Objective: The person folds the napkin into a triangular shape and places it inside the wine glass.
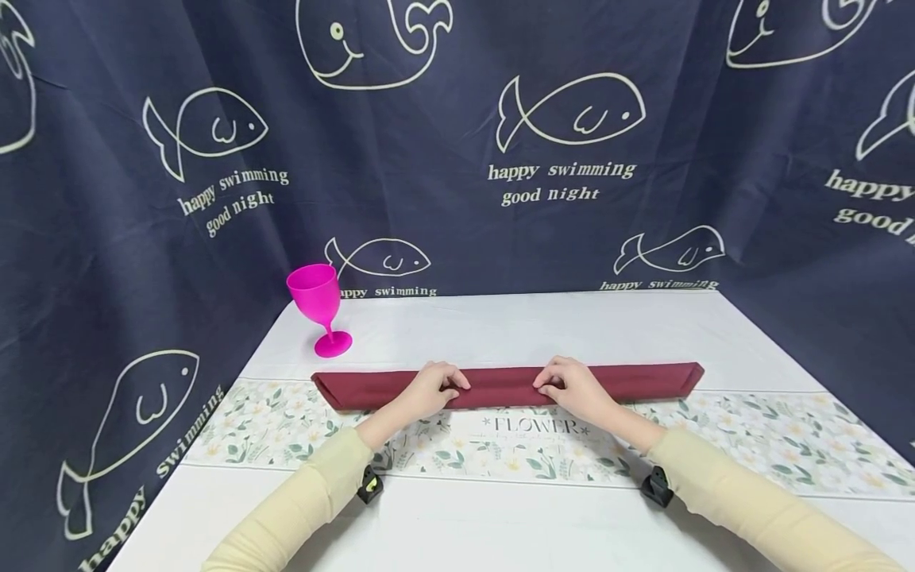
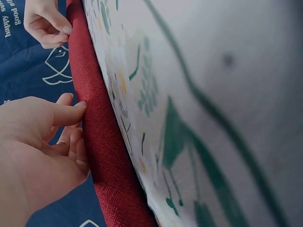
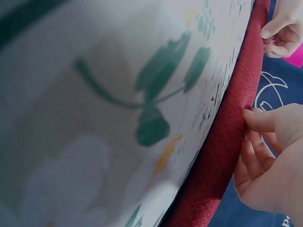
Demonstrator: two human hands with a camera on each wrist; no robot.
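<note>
A dark red cloth (image 1: pixel 500 387), folded or rolled into a long flat strip, lies crosswise on the table with slanted ends. My left hand (image 1: pixel 431 389) grips it left of its middle, with thumb and fingertips curled at the strip. Right of the middle, my right hand (image 1: pixel 574 387) pinches the same strip in a mirrored pose. In the left wrist view the thumb of the left hand (image 2: pixel 47 146) meets the woven red edge, fingers partly behind it. The right wrist view shows the right hand (image 3: pixel 274 156) likewise; some fingertips are hidden.
A bright pink goblet (image 1: pixel 314 298) stands upright at the back left of the table. Beneath the strip, a white tablecloth (image 1: pixel 457 524) carries a floral band with the word "FLOWER". Navy curtains (image 1: pixel 457 159) printed with fish and whales hang behind and at both sides.
</note>
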